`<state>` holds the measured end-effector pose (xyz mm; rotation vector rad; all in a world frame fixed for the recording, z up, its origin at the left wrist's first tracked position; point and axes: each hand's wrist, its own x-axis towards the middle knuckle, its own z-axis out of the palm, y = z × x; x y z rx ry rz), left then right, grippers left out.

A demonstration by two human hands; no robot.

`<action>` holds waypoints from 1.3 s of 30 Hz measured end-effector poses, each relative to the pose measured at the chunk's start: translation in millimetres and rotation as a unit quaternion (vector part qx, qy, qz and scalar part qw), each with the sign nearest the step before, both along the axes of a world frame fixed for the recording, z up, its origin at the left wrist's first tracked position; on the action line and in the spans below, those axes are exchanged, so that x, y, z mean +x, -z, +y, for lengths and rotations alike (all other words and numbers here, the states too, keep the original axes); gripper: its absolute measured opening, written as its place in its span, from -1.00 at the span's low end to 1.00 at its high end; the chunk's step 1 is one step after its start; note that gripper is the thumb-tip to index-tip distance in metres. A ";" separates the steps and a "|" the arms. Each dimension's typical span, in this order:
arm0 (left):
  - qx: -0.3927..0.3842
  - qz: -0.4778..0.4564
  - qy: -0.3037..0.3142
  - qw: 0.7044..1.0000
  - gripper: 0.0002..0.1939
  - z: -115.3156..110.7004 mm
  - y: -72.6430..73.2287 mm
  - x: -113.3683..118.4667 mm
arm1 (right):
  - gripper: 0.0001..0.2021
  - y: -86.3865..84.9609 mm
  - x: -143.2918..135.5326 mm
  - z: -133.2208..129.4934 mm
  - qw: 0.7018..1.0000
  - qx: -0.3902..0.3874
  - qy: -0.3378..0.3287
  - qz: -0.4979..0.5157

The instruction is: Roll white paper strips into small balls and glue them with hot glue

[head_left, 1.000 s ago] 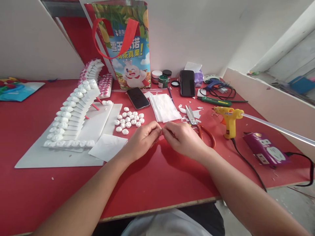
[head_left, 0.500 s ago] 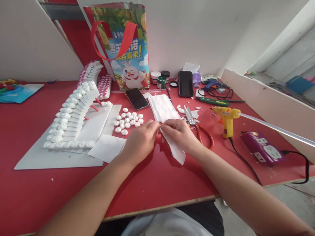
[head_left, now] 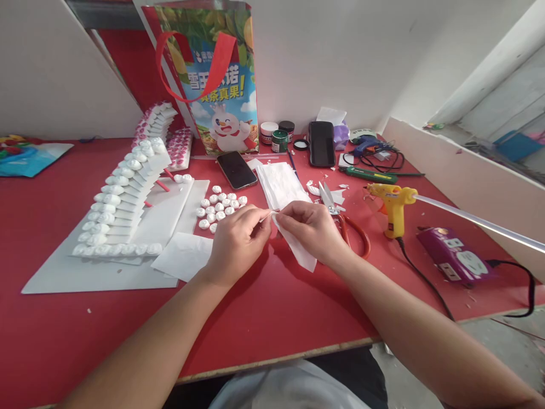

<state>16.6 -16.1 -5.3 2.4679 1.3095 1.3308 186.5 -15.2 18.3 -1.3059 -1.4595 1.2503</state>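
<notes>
A folded strip of thin white paper (head_left: 300, 250) hangs below my right hand (head_left: 307, 227), whose thumb and fingers pinch its upper end. My left hand (head_left: 240, 238) pinches the tip of the same strip, close beside the right fingertips. Several small rolled white paper roses (head_left: 219, 207) lie on the red table left of my hands. Just beyond the hands is a stack of white paper strips (head_left: 281, 184). Part of a loose white sheet (head_left: 183, 255) is hidden under my left wrist.
At left stands a curved stepped white model (head_left: 128, 196) edged with paper roses. Scissors with orange handles (head_left: 355, 233), a yellow glue gun (head_left: 394, 207) and a purple power strip (head_left: 455, 255) lie to the right. A phone (head_left: 237, 170), paint jars (head_left: 279, 141) and a shopping bag (head_left: 225, 85) are behind.
My left hand has shifted slightly left and its fingers have opened away from the right ones a little. The strip's hanging end has moved up slightly.
</notes>
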 end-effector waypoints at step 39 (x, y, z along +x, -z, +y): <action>0.071 0.057 0.005 0.996 -0.78 -2.0 8.4 8.4 | -0.86 13.7 -7.2 -2.8 0.998 0.013 0.063 0.003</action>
